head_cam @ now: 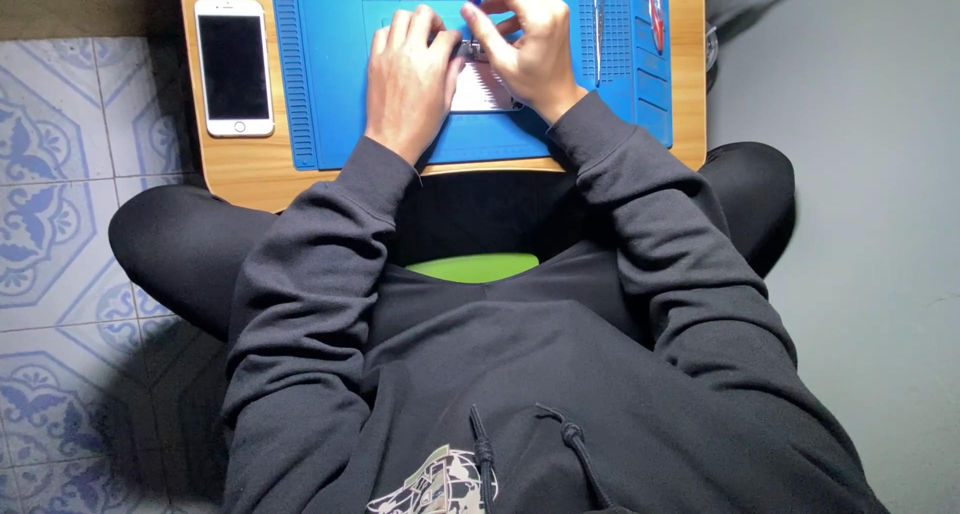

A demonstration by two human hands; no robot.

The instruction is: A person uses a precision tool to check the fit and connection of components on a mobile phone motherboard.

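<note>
**Hands and small white item on blue work mat: one lap desk, viewed from above**

Nearest our camera we recorded a dark hooded sweatshirt (pixel 520 394) with two drawstrings and a pale printed patch at the chest, our crossed legs in dark trousers to either side, and a strip of green cushion (pixel 472 266) showing beneath.

Item 1. Small white item (pixel 480 86), flat, with a dark jagged edge along one side. It lay on the blue work mat (pixel 330 94), near the mat's middle, between our two hands and largely hidden by them. We could not tell what kind of thing it was.

Item 2. Left hand (pixel 408 74). It lay palm down over the item's left edge, fingers curled and pressing on it; we could not tell whether it gripped the item or merely steadied it.

Item 3. Right hand (pixel 525 44). Fingers were bent and pinched together at the item's upper edge, touching the left fingertips; what the pinch held was hidden.

Item 4. Wooden lap desk (pixel 240 169), bearing the mat.

Item 5. White phone (pixel 233 66), dark screen up, on bare wood just left of the mat.

Item 6. Slim metal tool (pixel 597 29), lying in the mat's right-hand ribbed section.

Item 7. Patterned blue-and-white floor tiles (pixel 50 174) to the left; plain grey floor (pixel 860 174) to the right.
</note>
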